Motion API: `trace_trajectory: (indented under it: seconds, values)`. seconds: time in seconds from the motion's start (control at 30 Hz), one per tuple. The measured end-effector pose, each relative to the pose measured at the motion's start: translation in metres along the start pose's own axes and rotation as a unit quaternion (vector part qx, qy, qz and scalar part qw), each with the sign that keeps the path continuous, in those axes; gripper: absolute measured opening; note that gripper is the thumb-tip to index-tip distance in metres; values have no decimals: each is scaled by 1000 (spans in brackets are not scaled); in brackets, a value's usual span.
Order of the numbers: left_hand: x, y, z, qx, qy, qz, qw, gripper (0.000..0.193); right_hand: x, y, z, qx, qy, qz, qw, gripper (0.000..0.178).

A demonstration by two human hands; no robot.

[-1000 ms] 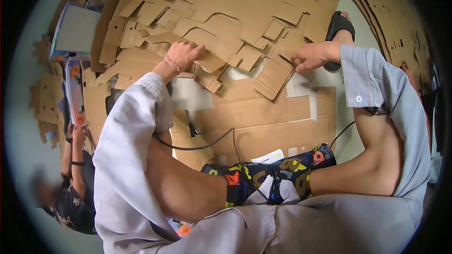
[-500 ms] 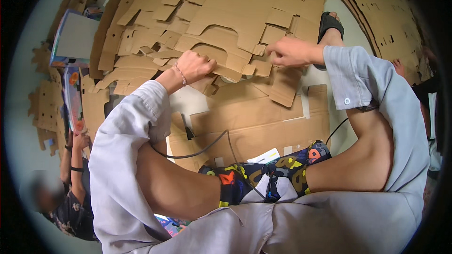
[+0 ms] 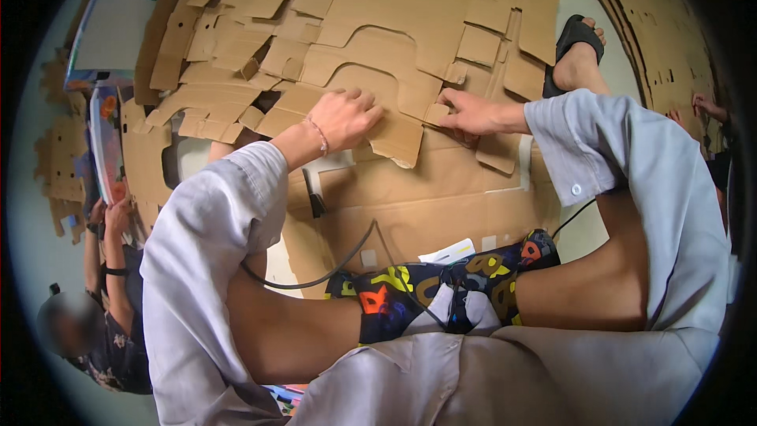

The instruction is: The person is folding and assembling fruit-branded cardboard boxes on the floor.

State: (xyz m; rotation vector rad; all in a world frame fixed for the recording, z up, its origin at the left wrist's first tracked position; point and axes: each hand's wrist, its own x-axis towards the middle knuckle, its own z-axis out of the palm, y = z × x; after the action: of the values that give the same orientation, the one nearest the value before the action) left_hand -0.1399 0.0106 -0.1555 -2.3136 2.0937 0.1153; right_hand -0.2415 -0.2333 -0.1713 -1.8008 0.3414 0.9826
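Note:
A die-cut brown cardboard sheet with slots, tabs and curved cut-outs lies in front of me. My left hand is curled closed over its near edge, beside a cardboard flap that hangs down. Its fingertips are hidden beneath. To the right of that flap, my right hand pinches a small cardboard tab between thumb and fingers. Another rounded flap droops just below the right hand.
Taped cardboard lies between my legs, crossed by a black cable. More cardboard sheets stand at the far right. At the left, another person holds a printed colourful panel. My sandalled foot rests beyond my right hand.
My left hand has moved right along the sheet's near edge. My right hand has come lower and closed on the small tab. The view has shifted slightly.

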Motion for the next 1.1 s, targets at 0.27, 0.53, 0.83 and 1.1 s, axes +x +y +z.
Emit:
trace_trajectory:
  seconds: [0.27,0.53,0.83,1.1]
  values:
    - [4,1,-10,0,-37,-1,999,82,16,-9,-10,27,-15,41,999,27]
    - [4,4,-20,51,-6,-22,998,95,-23,-22,26,-55,-184,-56,980,28]
    - [4,2,-14,57,11,-8,998,82,-33,-22,46,-209,-103,-193,953,36]
    - [1,-16,-16,68,48,-26,996,71,-19,-39,57,-260,4,-296,919,39]
